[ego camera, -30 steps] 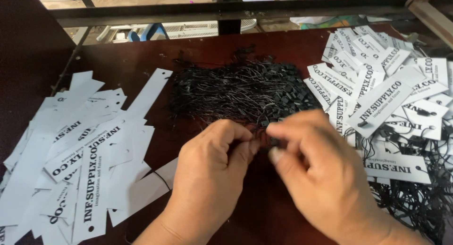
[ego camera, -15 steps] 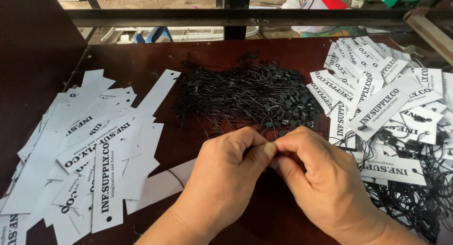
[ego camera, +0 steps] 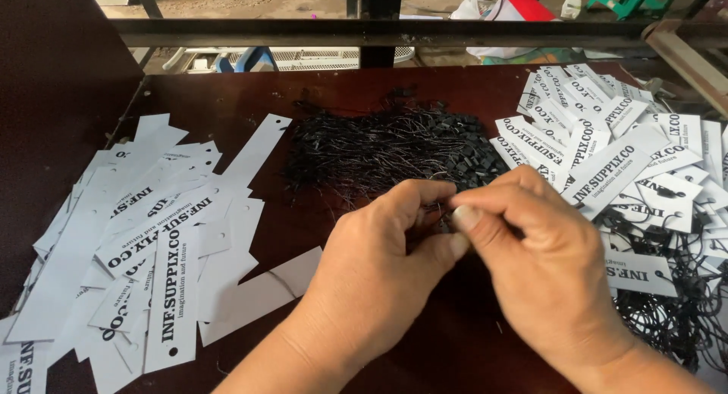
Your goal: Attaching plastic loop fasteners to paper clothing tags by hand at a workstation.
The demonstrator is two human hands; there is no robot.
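Black string loops (ego camera: 394, 147): tangled heap, centre of dark desk (ego camera: 303, 98), just beyond both hands. Left hand (ego camera: 379, 269) and right hand (ego camera: 546, 265): fingertips pinched together, touching, apparently on one thin strand; strand itself barely visible between fingers. Blank-side white tags (ego camera: 152, 235): loose spread at left. Strung tags (ego camera: 629, 159): pile at right, cords trailing. Risk: neighbouring loops likely snag and drag out of heap, since strands interlock. Hidden: pinched item, right pile's edge cut off by frame.

Bare tabletop (ego camera: 341, 98) between tag piles (ego camera: 144, 235)
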